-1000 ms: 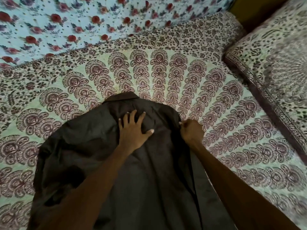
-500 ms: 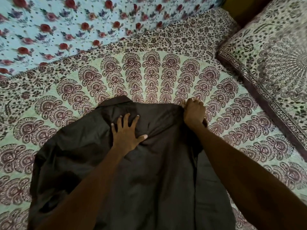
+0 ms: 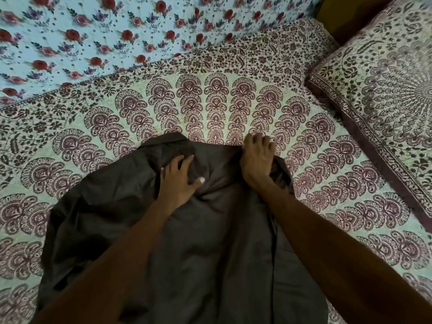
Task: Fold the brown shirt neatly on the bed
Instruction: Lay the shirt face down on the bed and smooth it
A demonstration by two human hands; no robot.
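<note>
Pinning brown shirt (image 3: 210,253) flat on bed (image 3: 327,171): left hand (image 3: 178,181) fingers spread; right hand (image 3: 257,160) fingers pinching shoulder; pull taut, align edge.

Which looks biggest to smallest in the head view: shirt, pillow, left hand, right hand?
1. Shirt.
2. Pillow, cut off by the frame edge.
3. Left hand and right hand: they look alike, no ranking.

Support: bed (image 3: 233,106), covered by a cream sheet with maroon mandala print.
On it, near edge: we see the brown shirt (image 3: 210,242) spread flat, collar pointing away.
On it, right: pillow (image 3: 385,94) in matching print.
On it, far side: blue floral cloth (image 3: 93,36).
</note>
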